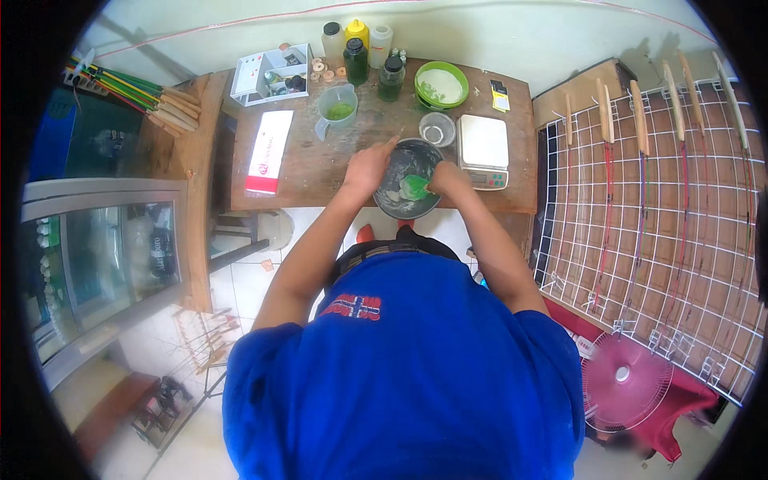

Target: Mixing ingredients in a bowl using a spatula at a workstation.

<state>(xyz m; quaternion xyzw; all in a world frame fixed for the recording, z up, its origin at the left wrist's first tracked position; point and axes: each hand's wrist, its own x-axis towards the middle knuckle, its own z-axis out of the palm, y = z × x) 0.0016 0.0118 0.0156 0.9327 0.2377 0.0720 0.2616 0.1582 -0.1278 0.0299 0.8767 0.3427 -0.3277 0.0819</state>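
A dark grey bowl [410, 156] stands at the table's front edge, right before my body, with pale paste and white smears on its inner wall. My left hand [369, 168] is closed on the bowl's left rim. Inside the bowl, the blade of a green spatula [414, 188] rests among the pale paste. My right hand [450, 181] is wrapped round the spatula's handle at the bowl's right side and hides most of it. Just behind the bowl sits a small clear bowl [437, 129]; a white digital scale [483, 142] is close by on the right.
On the wooden table [308, 172] stand a measuring jug [337, 112] with green contents, a lime-green bowl [462, 90] of white powder, dark jars [356, 62], a yellow squeeze bottle [358, 32] and a white organiser box [250, 78]. A wire rack [640, 216] rises on the right.
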